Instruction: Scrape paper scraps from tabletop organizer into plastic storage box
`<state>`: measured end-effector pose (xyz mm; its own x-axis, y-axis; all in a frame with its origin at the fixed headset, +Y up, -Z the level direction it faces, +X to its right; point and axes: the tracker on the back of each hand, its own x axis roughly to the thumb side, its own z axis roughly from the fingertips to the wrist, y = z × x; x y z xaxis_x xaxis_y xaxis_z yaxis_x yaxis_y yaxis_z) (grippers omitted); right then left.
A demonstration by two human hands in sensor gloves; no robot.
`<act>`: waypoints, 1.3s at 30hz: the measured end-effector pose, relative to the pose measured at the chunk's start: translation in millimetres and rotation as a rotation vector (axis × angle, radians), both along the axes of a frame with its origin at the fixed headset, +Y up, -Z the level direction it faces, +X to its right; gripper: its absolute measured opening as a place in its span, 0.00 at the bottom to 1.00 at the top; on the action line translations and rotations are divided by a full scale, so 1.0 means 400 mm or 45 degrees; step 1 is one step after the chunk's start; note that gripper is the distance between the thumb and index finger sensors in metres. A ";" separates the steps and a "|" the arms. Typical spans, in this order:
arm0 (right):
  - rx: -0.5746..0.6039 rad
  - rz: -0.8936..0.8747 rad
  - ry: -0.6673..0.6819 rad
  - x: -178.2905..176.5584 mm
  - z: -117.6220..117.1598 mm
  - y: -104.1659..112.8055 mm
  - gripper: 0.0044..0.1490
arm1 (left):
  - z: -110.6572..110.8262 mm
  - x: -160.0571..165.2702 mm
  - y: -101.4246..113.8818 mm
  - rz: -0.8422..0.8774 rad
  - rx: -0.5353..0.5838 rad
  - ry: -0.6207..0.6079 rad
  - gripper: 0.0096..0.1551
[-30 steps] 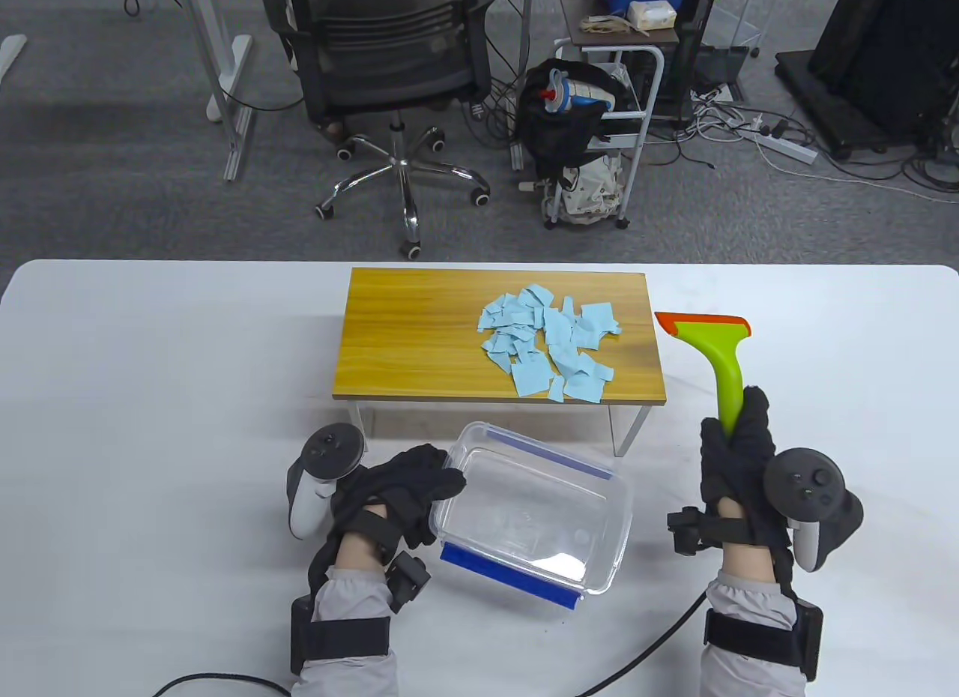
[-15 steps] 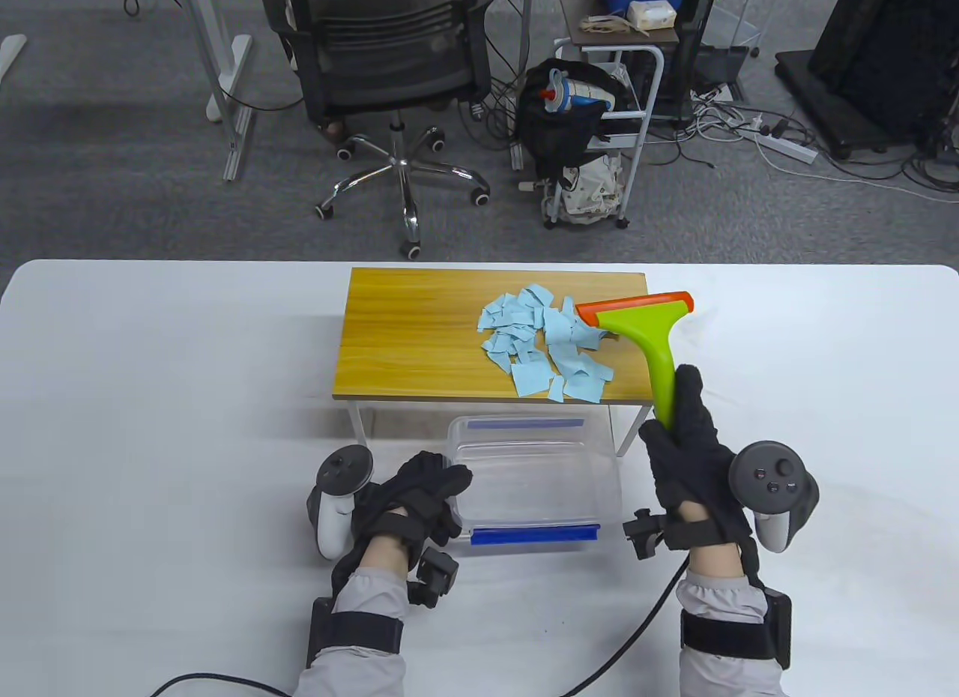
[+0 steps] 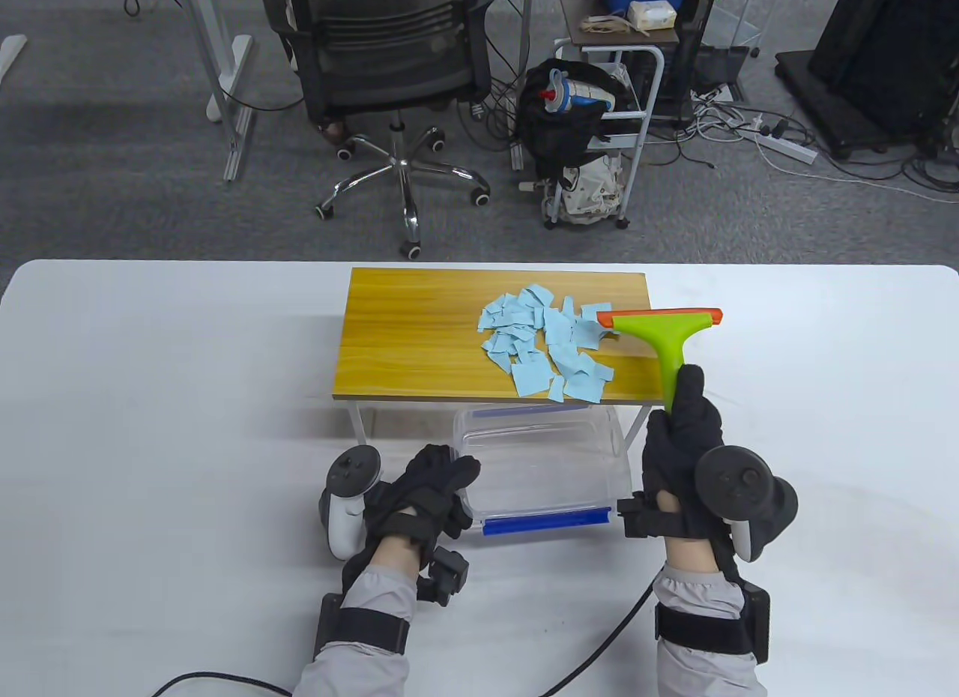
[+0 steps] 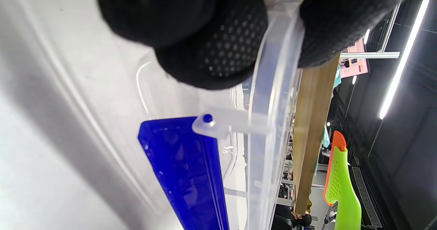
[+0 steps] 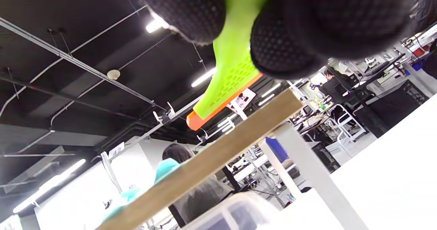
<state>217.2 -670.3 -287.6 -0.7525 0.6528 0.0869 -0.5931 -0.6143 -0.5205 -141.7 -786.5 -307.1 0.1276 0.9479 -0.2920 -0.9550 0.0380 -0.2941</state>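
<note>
A heap of light blue paper scraps (image 3: 551, 345) lies on the right half of the wooden tabletop organizer (image 3: 419, 337). A clear plastic storage box (image 3: 543, 465) with blue clips sits on the table, its far end under the organizer's front edge. My left hand (image 3: 438, 483) grips the box's left rim; the left wrist view shows fingers (image 4: 211, 45) on both sides of the rim (image 4: 273, 86). My right hand (image 3: 685, 442) grips the green handle of a scraper (image 3: 663, 333). Its orange blade hangs at the organizer's right end, next to the scraps. The scraper also shows in the right wrist view (image 5: 225, 86).
The white table (image 3: 150, 397) stretches left and right of the organizer. The organizer stands on thin white legs (image 3: 359, 423). Beyond the table's far edge are an office chair (image 3: 389, 75) and a cart with bags (image 3: 592, 127). Cables trail from both wrists.
My left hand has slid the box straight and further under the organizer's front edge. My right hand has carried the scraper from right of the organizer to its right end, beside the scraps.
</note>
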 end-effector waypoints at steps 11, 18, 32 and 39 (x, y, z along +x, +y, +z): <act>-0.113 0.097 0.010 -0.007 -0.015 -0.010 0.40 | 0.004 0.012 -0.004 0.018 0.045 0.001 0.39; -0.279 0.090 0.049 0.000 0.003 0.030 0.40 | 0.007 0.007 -0.005 0.026 0.059 0.028 0.39; -0.391 0.076 0.173 0.004 0.063 0.098 0.39 | 0.012 0.002 -0.003 0.078 0.050 0.039 0.39; -0.417 0.098 0.240 -0.007 0.089 0.131 0.38 | 0.014 0.001 -0.002 0.089 0.048 0.044 0.39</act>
<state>214.3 -617.8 -251.9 -0.7913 0.6109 0.0243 -0.6049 -0.7767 -0.1756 -141.3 -787.1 -301.5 0.0516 0.9645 -0.2590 -0.9652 -0.0184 -0.2608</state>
